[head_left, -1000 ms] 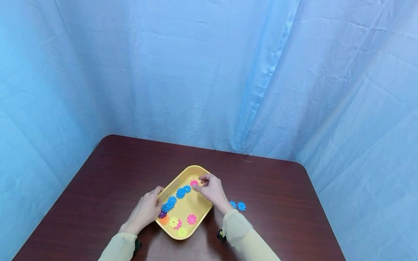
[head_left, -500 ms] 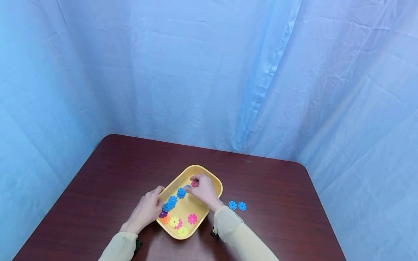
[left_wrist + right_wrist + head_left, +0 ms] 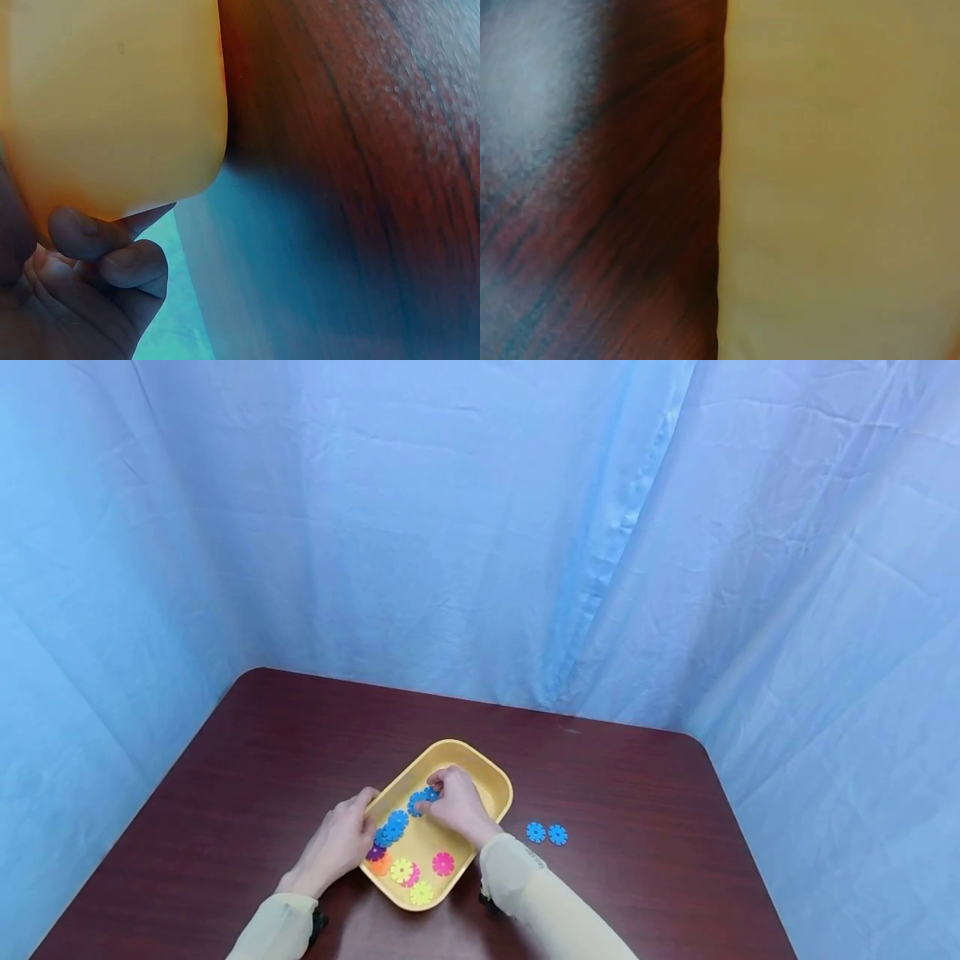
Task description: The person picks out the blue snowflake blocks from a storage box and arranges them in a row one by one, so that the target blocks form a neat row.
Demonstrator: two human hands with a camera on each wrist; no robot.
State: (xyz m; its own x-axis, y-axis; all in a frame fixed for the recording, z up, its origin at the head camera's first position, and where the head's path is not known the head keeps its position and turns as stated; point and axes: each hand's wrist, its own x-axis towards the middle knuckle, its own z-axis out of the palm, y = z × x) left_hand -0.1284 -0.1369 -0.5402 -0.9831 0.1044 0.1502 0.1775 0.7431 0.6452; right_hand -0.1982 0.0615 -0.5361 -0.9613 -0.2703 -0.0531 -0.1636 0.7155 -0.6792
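In the head view, a yellow tray (image 3: pixel 429 860) lies slantwise on the table, holding several notched plastic discs. My left hand (image 3: pixel 337 835) grips its left side; the left wrist view has curled fingers (image 3: pixel 135 264) against the tray's outer wall (image 3: pixel 120 105). Inside the tray, my right hand (image 3: pixel 459 802) reaches in from the right, thumb and fingers apart around a blue disc (image 3: pixel 431 793). More blue discs (image 3: pixel 393 828) run along the left wall. Its palm side is hidden. The right wrist view has only the tray wall (image 3: pixel 840 180) and tabletop, without the hand.
Two blue discs (image 3: pixel 546 834) lie on the dark red-brown table (image 3: pixel 637 877) right of the tray. Pink (image 3: pixel 443 864), yellow (image 3: pixel 422 893), orange (image 3: pixel 381 865) and purple (image 3: pixel 376 852) discs lie in the tray's near end. Blue curtains (image 3: pixel 420 527) surround the table.
My right hand has moved left and deeper into the tray, from beside the pink disc to the blue ones, covering the far pink disc. The left hand keeps its place on the tray.
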